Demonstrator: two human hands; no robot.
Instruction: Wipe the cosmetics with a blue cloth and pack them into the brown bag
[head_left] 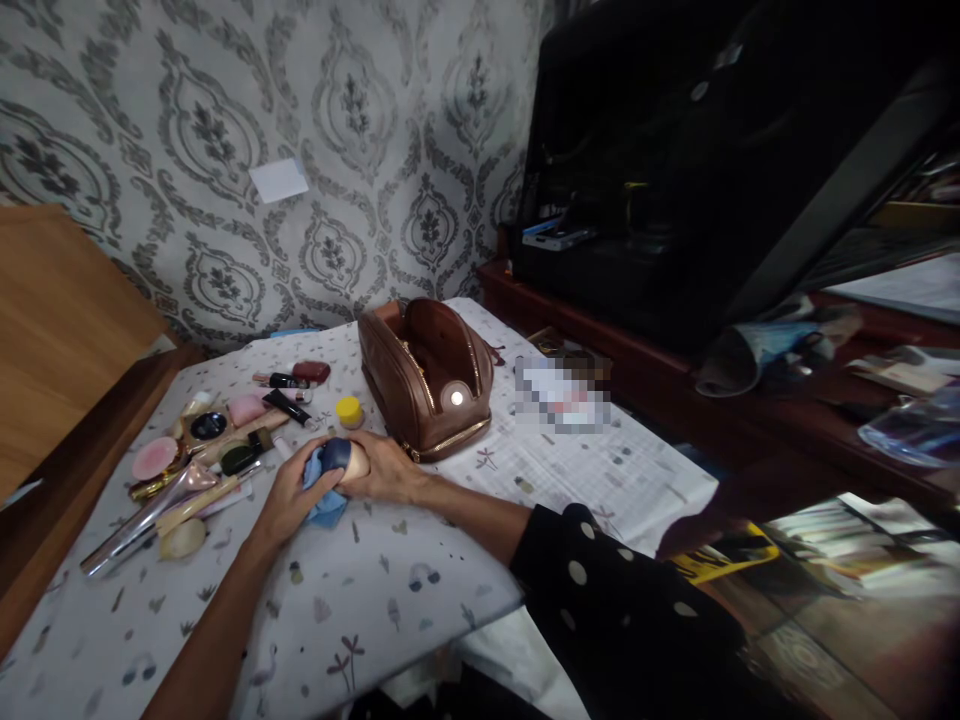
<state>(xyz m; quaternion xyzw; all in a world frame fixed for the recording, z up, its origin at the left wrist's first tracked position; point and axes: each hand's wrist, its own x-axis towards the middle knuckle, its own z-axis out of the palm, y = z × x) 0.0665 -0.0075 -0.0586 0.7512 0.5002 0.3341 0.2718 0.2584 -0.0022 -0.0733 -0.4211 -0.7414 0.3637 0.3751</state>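
Observation:
My left hand [289,498] is closed on a light blue cloth [328,511], pressing it against a small container with a dark blue lid and a beige body [357,463]. My right hand [391,471] wraps round the beige end of that container. Right behind my hands stands a brown zippered cosmetic bag [386,385], its top unzipped and gaping. A small yellow-lidded jar [349,411] sits between the bag and the pile of cosmetics. To the left lie several makeup items, among them a pink round compact [156,459], a metallic tube [150,520] and a black tube [287,408].
A patterned white cloth [337,620] covers the table. On its right lies a blurred-out item [562,395]. A large black television [675,180] stands on a dark red cabinet at the right. A wooden panel [67,330] borders the left side, and a patterned wall rises behind.

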